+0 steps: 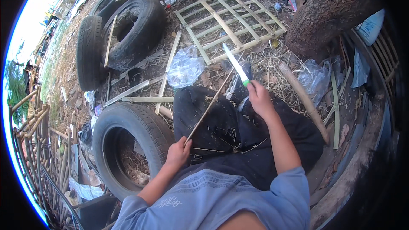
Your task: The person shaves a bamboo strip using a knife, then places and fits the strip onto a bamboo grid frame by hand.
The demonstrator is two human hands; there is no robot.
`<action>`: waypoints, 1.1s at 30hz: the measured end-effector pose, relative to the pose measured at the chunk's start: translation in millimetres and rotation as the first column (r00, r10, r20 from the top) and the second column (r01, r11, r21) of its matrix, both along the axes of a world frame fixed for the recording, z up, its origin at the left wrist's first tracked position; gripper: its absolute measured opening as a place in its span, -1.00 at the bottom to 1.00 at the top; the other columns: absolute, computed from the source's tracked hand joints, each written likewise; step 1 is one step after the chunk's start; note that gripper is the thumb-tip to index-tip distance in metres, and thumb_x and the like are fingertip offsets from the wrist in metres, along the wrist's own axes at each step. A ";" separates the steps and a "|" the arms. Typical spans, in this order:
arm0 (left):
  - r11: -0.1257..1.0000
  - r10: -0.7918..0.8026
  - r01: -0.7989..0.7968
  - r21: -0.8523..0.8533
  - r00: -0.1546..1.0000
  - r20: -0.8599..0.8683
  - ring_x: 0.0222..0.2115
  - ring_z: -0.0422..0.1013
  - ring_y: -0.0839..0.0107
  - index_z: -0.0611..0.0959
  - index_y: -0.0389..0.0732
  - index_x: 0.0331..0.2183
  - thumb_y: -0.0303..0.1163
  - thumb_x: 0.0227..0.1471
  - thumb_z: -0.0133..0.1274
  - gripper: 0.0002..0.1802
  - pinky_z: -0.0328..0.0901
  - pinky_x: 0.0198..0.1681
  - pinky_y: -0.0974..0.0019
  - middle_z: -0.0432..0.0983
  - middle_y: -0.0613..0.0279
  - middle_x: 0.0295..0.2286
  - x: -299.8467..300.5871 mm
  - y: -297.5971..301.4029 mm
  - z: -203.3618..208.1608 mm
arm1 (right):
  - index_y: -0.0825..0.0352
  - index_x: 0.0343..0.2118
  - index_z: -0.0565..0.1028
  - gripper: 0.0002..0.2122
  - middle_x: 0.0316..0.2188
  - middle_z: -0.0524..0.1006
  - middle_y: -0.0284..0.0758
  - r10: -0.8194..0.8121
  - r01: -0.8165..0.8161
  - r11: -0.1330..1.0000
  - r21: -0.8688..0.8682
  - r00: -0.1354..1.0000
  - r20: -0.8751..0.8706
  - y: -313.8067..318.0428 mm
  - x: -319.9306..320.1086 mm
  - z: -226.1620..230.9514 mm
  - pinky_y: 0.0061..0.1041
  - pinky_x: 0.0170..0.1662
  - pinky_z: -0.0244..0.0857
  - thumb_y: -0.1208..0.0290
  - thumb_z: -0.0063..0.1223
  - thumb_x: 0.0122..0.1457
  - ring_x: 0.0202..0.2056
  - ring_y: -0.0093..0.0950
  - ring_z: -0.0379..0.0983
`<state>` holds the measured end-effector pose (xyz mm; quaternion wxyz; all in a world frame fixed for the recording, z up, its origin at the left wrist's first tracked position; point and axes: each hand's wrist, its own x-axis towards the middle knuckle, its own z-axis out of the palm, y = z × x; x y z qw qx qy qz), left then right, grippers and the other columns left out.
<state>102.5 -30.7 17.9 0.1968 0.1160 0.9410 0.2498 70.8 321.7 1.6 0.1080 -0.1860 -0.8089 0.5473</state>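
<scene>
My left hand (177, 153) is closed around the lower end of a thin bamboo strip (209, 107). The strip slants up and away to the right, above my dark trousers (200, 123). A knife (235, 64) with a green handle end and a long pale blade is gripped in my right hand (259, 98). Its blade points forward and slightly left, apart from my left hand, and its tip is near a bamboo lattice panel (237, 42) lying on the ground. The strip's far end passes close to the blade on its left; whether they touch I cannot tell.
Tyres stand at the left: one (159, 132) by my left knee, others (147, 25) farther off. A crumpled plastic bag (185, 67) lies ahead. A thick bamboo pole (303, 100) and a tree trunk (330, 12) are at the right. Loose slats and shavings cover the ground.
</scene>
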 end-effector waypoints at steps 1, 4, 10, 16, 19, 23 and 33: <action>0.998 -0.033 0.033 -0.061 0.999 0.001 -0.50 0.42 -0.20 0.41 -0.21 -0.42 -0.17 0.17 -0.09 -0.71 0.25 -0.45 -0.17 0.45 -0.16 -0.61 0.6 2.4 -1.9 | 0.42 -0.26 0.46 -0.71 -0.56 0.48 -0.03 0.029 -0.031 0.997 0.076 0.999 0.028 4.9 -11.8 -12.9 -0.26 -0.39 0.29 0.26 -0.16 0.28 -0.47 -0.09 0.45; 0.987 -0.119 0.104 -0.125 0.986 -0.117 -0.55 0.42 -0.19 0.38 -0.20 -0.41 -0.17 0.17 -0.08 -0.72 0.28 -0.50 -0.15 0.44 -0.14 -0.66 4.2 0.8 -16.8 | 0.43 -0.28 0.46 -0.69 -0.48 0.51 0.07 0.066 -0.081 0.987 0.141 0.992 0.104 4.6 -30.7 -19.7 -0.09 -0.29 0.31 0.24 -0.20 0.29 -0.32 0.07 0.44; 0.990 -0.137 0.131 -0.047 0.977 -0.164 -0.59 0.41 -0.20 0.39 -0.21 -0.41 -0.24 0.15 -0.05 -0.76 0.27 -0.53 -0.16 0.42 -0.16 -0.67 -0.2 -6.4 -36.5 | 0.44 -0.38 0.42 -0.68 -0.59 0.48 0.10 0.045 -0.054 0.984 0.168 0.997 0.057 -20.4 -20.1 -37.1 0.03 -0.36 0.31 0.25 -0.22 0.30 -0.42 0.12 0.44; 0.991 -0.128 0.122 -0.054 0.983 -0.133 -0.58 0.40 -0.21 0.40 -0.22 -0.43 -0.26 0.15 -0.05 -0.76 0.26 -0.52 -0.17 0.41 -0.20 -0.67 -5.9 -8.7 -40.8 | 0.44 -0.41 0.38 -0.70 -0.59 0.47 0.11 0.052 -0.054 0.988 0.143 0.998 0.017 -49.8 -3.8 -43.4 0.05 -0.38 0.29 0.27 -0.20 0.29 -0.42 0.10 0.44; 0.993 -0.118 0.115 -0.035 0.988 -0.098 -0.57 0.40 -0.22 0.41 -0.22 -0.43 -0.26 0.16 -0.06 -0.77 0.25 -0.51 -0.18 0.41 -0.20 -0.66 -10.3 -7.3 -36.9 | 0.42 -0.45 0.40 -0.69 -0.60 0.47 0.08 0.073 -0.080 0.982 0.168 0.996 0.051 -23.7 -11.6 -33.1 0.01 -0.39 0.28 0.25 -0.19 0.29 -0.43 0.08 0.44; 0.994 -0.105 0.104 -0.022 0.990 -0.093 -0.56 0.40 -0.23 0.43 -0.22 -0.43 -0.26 0.16 -0.07 -0.77 0.24 -0.49 -0.18 0.41 -0.21 -0.65 -9.0 -5.2 -37.0 | 0.43 -0.44 0.43 -0.67 -0.61 0.46 0.08 -0.026 0.016 0.984 0.178 0.998 0.052 2.9 -29.9 -39.9 -0.02 -0.41 0.28 0.25 -0.21 0.31 -0.44 0.09 0.43; 0.998 -0.059 0.059 -0.016 0.997 -0.042 -0.53 0.40 -0.23 0.45 -0.22 -0.43 -0.26 0.16 -0.06 -0.77 0.25 -0.48 -0.17 0.42 -0.22 -0.63 -10.8 -3.8 -35.4 | 0.44 -0.37 0.41 -0.68 -0.59 0.43 0.06 -0.040 0.034 0.996 0.087 0.997 0.072 -28.1 -0.9 -58.8 -0.11 -0.41 0.23 0.24 -0.21 0.31 -0.40 0.09 0.42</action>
